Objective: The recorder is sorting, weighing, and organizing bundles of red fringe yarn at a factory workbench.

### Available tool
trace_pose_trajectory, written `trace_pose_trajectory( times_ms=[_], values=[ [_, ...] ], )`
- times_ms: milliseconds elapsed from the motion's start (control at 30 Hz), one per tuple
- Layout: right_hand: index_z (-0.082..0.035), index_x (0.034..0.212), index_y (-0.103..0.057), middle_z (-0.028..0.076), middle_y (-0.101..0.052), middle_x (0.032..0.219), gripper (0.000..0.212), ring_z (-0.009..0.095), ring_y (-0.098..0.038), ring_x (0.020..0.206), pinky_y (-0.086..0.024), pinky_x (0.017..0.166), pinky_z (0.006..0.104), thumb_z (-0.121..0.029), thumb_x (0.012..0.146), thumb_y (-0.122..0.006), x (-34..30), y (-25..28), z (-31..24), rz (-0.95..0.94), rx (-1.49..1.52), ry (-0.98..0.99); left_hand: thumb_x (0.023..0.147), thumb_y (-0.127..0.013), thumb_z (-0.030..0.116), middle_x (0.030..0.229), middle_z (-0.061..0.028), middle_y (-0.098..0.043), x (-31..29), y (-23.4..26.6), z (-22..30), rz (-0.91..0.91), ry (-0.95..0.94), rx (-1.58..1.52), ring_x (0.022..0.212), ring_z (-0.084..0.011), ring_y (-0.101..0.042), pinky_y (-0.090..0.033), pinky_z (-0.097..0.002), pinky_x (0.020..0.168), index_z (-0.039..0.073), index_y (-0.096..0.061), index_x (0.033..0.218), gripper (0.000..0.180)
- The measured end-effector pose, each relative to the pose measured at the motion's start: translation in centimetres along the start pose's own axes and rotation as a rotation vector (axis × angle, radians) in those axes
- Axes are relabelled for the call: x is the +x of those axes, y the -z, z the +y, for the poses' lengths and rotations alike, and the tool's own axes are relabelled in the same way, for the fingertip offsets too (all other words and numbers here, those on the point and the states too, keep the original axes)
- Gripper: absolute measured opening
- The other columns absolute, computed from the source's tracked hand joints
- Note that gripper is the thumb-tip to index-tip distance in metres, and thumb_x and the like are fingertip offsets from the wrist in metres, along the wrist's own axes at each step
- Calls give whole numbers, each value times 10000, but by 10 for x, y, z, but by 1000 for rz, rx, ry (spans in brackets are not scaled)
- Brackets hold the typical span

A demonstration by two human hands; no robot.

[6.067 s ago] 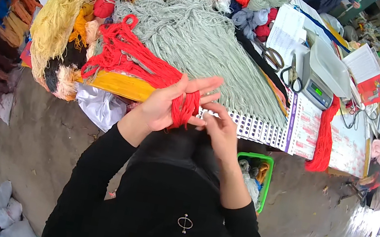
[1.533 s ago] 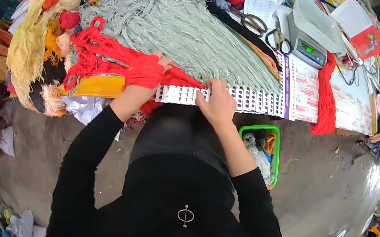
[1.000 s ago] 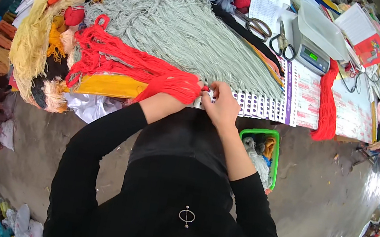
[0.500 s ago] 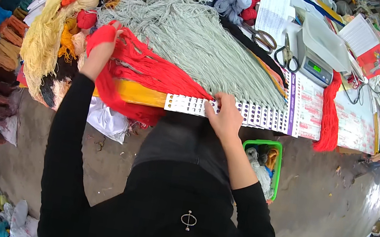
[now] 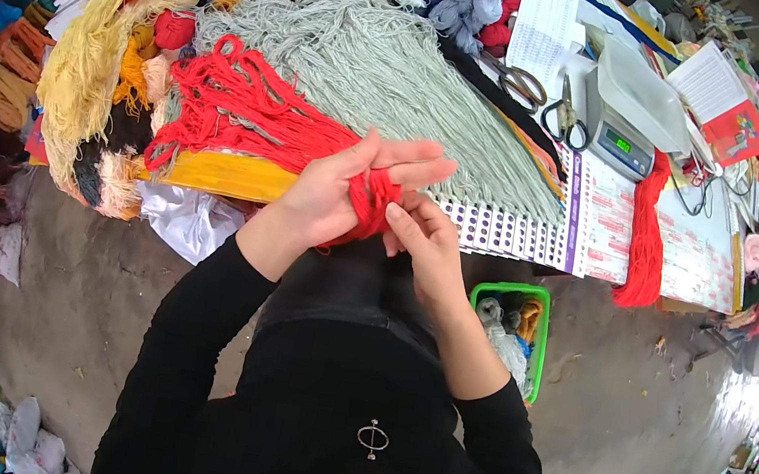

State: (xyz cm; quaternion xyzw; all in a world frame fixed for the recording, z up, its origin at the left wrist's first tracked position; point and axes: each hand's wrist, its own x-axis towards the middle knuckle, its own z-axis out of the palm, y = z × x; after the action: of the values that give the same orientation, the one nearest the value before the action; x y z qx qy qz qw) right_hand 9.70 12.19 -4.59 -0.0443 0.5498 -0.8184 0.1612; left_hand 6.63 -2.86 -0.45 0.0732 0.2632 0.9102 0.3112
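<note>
A bundle of red yarn [image 5: 370,203] crosses the palm and finger bases of my left hand [image 5: 321,196], whose fingers point right, stretched out. My right hand [image 5: 430,241] is beside it, with thumb and fingers closed on the same red strands. Behind my left hand, more red yarn [image 5: 258,119] lies spread on the table, loops to the left. A wide spread of pale grey-green yarn [image 5: 405,89] lies farther back. Under my right hand runs a white card strip with punched holes [image 5: 512,235] along the table's front edge.
Scissors [image 5: 563,117] and a digital scale with a clear tray [image 5: 620,137] are at the back right. A red skein [image 5: 646,233] hangs over the front edge. Cream yarn [image 5: 88,74] is piled at the left. A green basket [image 5: 538,346] stands below on the floor.
My left hand has come from the far left to the front middle, bringing red yarn across its palm. My right hand has lifted off the punched card and closed on the yarn.
</note>
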Motion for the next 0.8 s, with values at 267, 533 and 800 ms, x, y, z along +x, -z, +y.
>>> trace_pose_trajectory(
  times_ms=[267,533,800],
  values=[
    [-32,910,-566,-23,-516,702,176,57,-453,589,-333,551,204,-207,910,-556,-6,10,-3,52,200,-1,977,-247,400,1327,-238,-418,1,1,-1,42,-96,-127,1263,-315,-384,-284,-409,1066,-73,-358,1302,584],
    [9,1090,-578,93,-559,1176,247,132,-537,985,-437,813,260,-157,913,-534,-44,93,-24,528,-70,229,966,-346,415,879,-121,-654,-44,41,32,251,319,287,476,-114,-479,-337,-216,408,-37,-494,1192,526],
    [-31,931,-453,35,-480,789,125,116,-451,666,-389,604,241,-155,945,-452,-177,314,-112,644,507,787,949,-432,176,975,-73,-551,-184,144,171,574,-625,-49,560,-43,-410,-309,-168,414,15,-387,1302,391]
  ],
)
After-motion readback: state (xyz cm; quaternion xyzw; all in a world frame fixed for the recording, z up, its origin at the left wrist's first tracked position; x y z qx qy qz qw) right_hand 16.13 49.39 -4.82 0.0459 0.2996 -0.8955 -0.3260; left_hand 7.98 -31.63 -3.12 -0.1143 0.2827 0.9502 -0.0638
